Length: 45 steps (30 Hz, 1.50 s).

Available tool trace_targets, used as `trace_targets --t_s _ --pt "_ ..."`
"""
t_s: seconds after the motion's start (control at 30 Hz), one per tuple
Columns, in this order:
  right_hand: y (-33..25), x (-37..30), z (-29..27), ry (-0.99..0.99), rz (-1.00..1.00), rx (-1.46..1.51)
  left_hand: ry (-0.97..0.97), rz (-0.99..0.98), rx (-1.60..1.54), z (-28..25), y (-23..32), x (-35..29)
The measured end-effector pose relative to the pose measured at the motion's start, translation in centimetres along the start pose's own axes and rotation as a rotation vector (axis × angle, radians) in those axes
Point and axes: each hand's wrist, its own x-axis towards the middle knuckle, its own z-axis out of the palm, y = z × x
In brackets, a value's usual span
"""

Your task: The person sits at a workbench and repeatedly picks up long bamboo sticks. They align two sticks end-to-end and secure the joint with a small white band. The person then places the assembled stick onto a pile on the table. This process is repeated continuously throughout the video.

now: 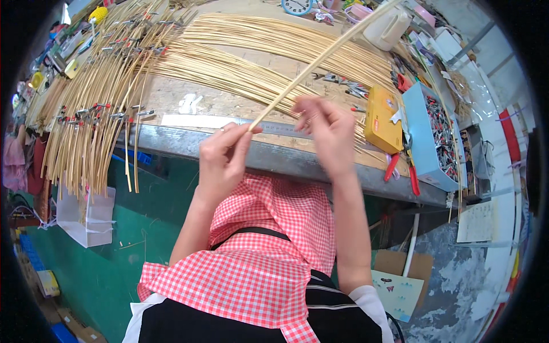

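My left hand [226, 155] pinches the lower end of a long, pale bamboo strip [326, 52] between thumb and fingers. The strip slants up and away to the right, over the bench; it may be more than one strip lying together. Just right of the strip is my right hand [326, 128], slightly blurred, with fingers curled in toward the thumb. Whatever its fingertips might hold cannot be made out. Beneath the hands, a steel ruler [200, 121] lies along the front edge of the workbench [274, 150].
Bundles of bamboo strips [240, 71] cover the bench; clipped strips [86, 137] overhang its left edge. At right are a yellow box [383, 120], red-handled pliers [410, 166] and a blue box [429, 131] of small clips. A white jug [388, 27] and clock [297, 6] stand behind.
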Motion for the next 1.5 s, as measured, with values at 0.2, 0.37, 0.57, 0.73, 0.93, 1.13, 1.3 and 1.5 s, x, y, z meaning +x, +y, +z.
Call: trace_targets --t_s 0.2,0.37,0.57,0.73,0.93,1.13,1.3,1.5 --pt "9.3 6.8 -12.5 -0.137 -0.227 -1.272 -0.031 -0.335 -0.319 -0.8 -1.3 -1.5" --pt "11.3 7.4 -14.0 -0.164 -0.282 -1.263 -0.095 -0.399 -0.444 -0.5 -1.7 -2.1" --pt "5.2 1.9 -5.7 -0.095 -0.018 -0.175 -0.123 -0.347 -0.410 -0.4 -2.0 -2.8" --pt "3.7 -3.7 -2.3 -0.313 -0.166 -0.566 -0.139 -0.275 -0.389 0.0 -1.6 -3.3" --pt "1.6 -5.8 -2.1 -0.218 -0.087 -0.602 -0.160 -0.202 -0.255 -0.3 0.0 -3.6" --pt "1.4 -8.4 -0.8 -0.216 0.283 0.277 -0.175 -0.106 -0.191 -0.1 0.8 -3.8" --pt "1.2 -9.0 -0.2 -0.189 0.281 0.414 -0.219 -0.066 -0.156 -0.1 0.9 -4.3" --pt "1.9 -9.4 0.3 -0.084 0.247 0.423 -0.218 -0.031 -0.147 -0.1 1.5 -4.4"
